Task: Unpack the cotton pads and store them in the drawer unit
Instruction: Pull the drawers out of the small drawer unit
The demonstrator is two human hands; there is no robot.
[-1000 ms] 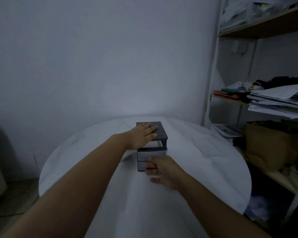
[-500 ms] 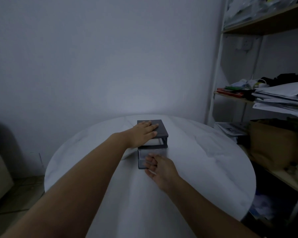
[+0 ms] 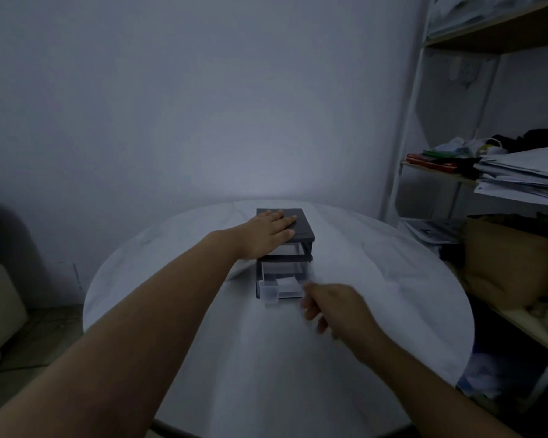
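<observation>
A small dark grey drawer unit with clear drawers stands mid-table. My left hand lies flat on its top, fingers straight. The lower clear drawer sits slightly out at the front, and something white shows inside it; whether it is cotton pads is unclear. My right hand hovers just right of and in front of the drawer, blurred, fingers loosely curled, touching nothing. No packaging is in view.
The round white table carries only the unit. A shelving rack stands to the right with stacked papers and a brown bag. A plain wall lies behind the table.
My right hand has left the lower drawer's front and drawn back to the right. The drawer's front is now uncovered. My left hand stays on the unit's top.
</observation>
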